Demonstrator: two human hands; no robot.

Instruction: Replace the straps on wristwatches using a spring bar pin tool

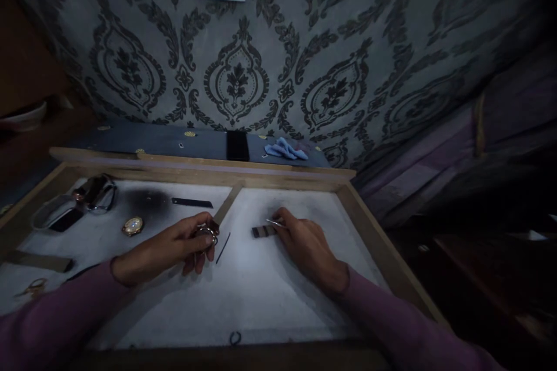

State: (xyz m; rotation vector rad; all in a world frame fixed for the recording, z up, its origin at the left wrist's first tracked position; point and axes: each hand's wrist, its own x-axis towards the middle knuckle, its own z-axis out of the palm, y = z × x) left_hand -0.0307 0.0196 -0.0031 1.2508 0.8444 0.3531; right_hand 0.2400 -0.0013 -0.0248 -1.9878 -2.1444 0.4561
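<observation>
My left hand [191, 243] grips a round watch case [208, 235] between thumb and fingers, above the white board [243, 295]. On the right, my right hand [300, 237] pinches a thin, shiny metal tool [274, 222] that looks like tweezers. Under its tip lies a short, dark banded strip [261, 232], partly hidden by the fingers. A thin dark rod [223, 248] rests on the board between the hands, and a flat brownish strip [228, 203] lies just beyond my left hand. To the left is a gold-coloured watch [132, 225] without a visible strap.
A wooden frame [369, 237] edges the board. On it lie a black blade [191, 203], a clear container [47, 211], a dark shiny watch [99, 191], a grey strip [39, 261] and a small black ring [235, 338]. Beyond are a black phone-like object [237, 146] and blue cloth [286, 149].
</observation>
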